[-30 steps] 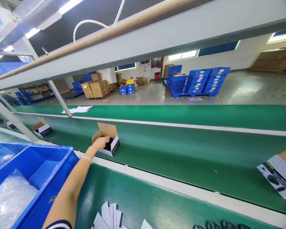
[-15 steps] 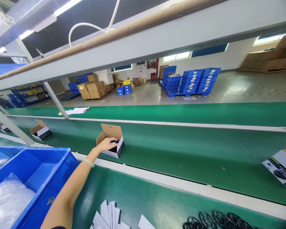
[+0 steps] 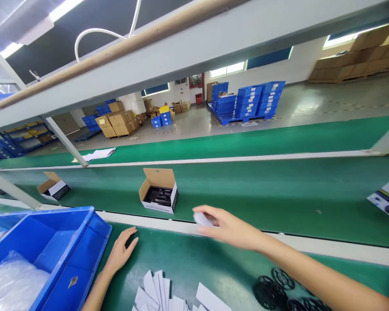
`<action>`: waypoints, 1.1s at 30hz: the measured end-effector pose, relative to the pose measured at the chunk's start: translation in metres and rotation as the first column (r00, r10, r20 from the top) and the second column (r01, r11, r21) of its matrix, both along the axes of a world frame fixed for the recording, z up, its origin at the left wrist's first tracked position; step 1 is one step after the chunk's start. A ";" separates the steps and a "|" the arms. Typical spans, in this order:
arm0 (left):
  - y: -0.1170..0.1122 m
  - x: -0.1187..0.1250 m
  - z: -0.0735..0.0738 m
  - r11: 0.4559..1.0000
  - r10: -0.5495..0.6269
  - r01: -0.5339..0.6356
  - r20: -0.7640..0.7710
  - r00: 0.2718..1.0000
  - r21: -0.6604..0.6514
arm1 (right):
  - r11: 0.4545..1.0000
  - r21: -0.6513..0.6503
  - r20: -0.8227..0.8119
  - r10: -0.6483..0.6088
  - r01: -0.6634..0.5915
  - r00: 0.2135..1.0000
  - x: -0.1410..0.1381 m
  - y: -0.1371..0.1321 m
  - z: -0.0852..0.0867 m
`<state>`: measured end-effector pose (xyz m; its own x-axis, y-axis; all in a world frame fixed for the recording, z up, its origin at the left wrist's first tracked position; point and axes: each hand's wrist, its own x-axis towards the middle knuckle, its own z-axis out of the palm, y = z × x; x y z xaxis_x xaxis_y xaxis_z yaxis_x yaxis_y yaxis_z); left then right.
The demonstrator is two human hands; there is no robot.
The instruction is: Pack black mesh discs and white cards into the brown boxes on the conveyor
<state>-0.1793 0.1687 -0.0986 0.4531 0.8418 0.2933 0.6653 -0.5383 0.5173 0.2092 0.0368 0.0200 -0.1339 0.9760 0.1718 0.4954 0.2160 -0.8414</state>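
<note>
The right hand (image 3: pixel 225 225) pinches a small white piece (image 3: pixel 201 219) between thumb and fingers, near and to the right of an open box (image 3: pixel 157 207) holding black items (image 3: pixel 161 196) on the green belt (image 3: pixel 246 185). The left hand (image 3: pixel 120 251), fingers loosely spread, is at the bench (image 3: pixel 178 250), right of a blue bin (image 3: pixel 81 250). White cards (image 3: pixel 149 295) and black ring-shaped parts (image 3: pixel 268 293) lie at the near side.

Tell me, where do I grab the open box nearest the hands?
Probably by its two end walls, coming from left and right: the box sits upright on the green belt with both ends free, while its lid stands open at the back, likely floppy, and black things lie inside.
</note>
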 end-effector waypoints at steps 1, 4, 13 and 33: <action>-0.004 -0.008 -0.007 1.000 0.012 -0.012 -0.018 1.000 0.011 | 0.999 0.025 0.087 0.032 -0.034 0.996 -0.018 0.028 0.008; -0.007 -0.018 -0.017 0.999 0.019 -0.016 -0.054 0.998 0.044 | 0.996 0.086 0.266 -0.033 0.010 0.963 -0.063 0.102 0.016; -0.002 -0.017 -0.020 0.997 -0.014 0.018 -0.055 0.998 0.077 | 0.993 0.095 0.379 -0.102 0.071 0.920 -0.086 0.170 -0.025; -0.008 0.152 0.045 0.952 -0.242 0.282 -0.272 0.931 0.117 | 0.981 -0.053 0.711 -0.093 0.186 0.697 -0.088 -0.130 -0.095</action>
